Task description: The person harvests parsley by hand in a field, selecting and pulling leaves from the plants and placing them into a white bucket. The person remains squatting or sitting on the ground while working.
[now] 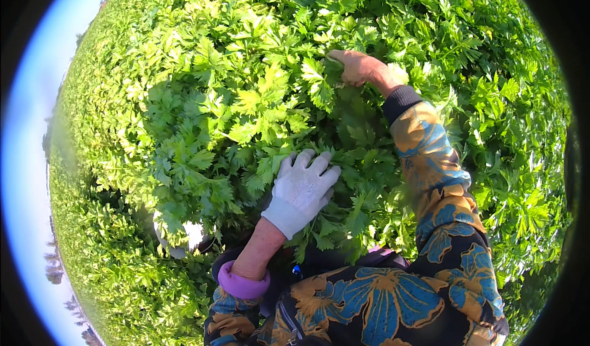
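Dense, leafy green plants that look like celery (272, 97) fill the ground before me. My left hand (304, 184), in a white knitted glove with a purple cuff further up the wrist, lies spread on the foliage at the centre, its back upward. Whether its fingers grip any stems is hidden. My right hand (357, 67), bare below a dark ribbed cuff, reaches into the leaves at the upper right. Its thumb side touches a leafy stalk, and leaves and shadow hide part of the fingers, so its hold is unclear.
A white object (191, 235), partly covered by leaves, sits low to the left of my gloved hand. The plants surround both arms and stretch to the field's edge at the left, where trees (53, 267) stand under the sky. My flowered sleeves and jacket (387, 300) are at the bottom.
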Motion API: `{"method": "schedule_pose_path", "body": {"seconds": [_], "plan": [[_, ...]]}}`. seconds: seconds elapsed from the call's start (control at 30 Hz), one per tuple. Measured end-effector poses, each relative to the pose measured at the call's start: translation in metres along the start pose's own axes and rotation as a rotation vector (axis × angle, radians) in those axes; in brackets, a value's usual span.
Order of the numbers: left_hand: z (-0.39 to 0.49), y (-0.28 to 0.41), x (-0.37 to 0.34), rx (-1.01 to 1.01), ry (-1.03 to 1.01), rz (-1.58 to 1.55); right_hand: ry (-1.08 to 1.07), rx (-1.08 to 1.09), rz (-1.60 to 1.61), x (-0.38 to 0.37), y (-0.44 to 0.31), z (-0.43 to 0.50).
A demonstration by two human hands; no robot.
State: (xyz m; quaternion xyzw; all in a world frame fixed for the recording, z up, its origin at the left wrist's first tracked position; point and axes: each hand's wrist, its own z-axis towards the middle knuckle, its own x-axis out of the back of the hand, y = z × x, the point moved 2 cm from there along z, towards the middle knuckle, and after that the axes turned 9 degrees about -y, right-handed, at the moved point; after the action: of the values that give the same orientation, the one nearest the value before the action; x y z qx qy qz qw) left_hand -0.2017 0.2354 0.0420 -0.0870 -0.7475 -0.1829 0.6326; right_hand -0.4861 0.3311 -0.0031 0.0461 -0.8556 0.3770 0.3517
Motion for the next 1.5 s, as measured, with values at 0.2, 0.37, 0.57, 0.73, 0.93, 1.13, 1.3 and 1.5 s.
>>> {"method": "schedule_pose_path", "body": {"seconds": [0.2, 0.37, 0.57, 0.73, 0.93, 1.13, 1.3, 1.5], "plan": [[0.001, 0.0, -0.002, 0.012, 0.005, 0.004, 0.043, 0.147, -0.361, -0.026, -0.012, 0.03], [-0.002, 0.001, -0.003, 0.014, 0.013, -0.006, 0.186, -0.059, -0.429, -0.025, -0.006, 0.025], [-0.001, 0.0, -0.003, 0.008, 0.021, -0.023, 0.035, -0.102, -0.382, -0.024, 0.002, -0.005], [-0.001, -0.001, -0.003, 0.011, 0.015, -0.024, -0.08, -0.051, -0.122, -0.029, 0.016, -0.017], [0.0, -0.004, -0.004, 0.018, 0.008, -0.062, -0.097, 0.095, 0.436, -0.033, 0.018, -0.047], [0.003, -0.002, -0.001, 0.015, 0.016, -0.079, -0.116, 0.618, 1.057, 0.023, -0.027, -0.078], [0.0, -0.002, 0.0, 0.015, 0.017, -0.072, 0.227, 0.293, 0.32, 0.033, -0.02, -0.017], [-0.004, -0.001, -0.002, 0.03, 0.003, -0.087, 0.145, 0.486, 0.078, -0.022, -0.015, 0.064]]}}
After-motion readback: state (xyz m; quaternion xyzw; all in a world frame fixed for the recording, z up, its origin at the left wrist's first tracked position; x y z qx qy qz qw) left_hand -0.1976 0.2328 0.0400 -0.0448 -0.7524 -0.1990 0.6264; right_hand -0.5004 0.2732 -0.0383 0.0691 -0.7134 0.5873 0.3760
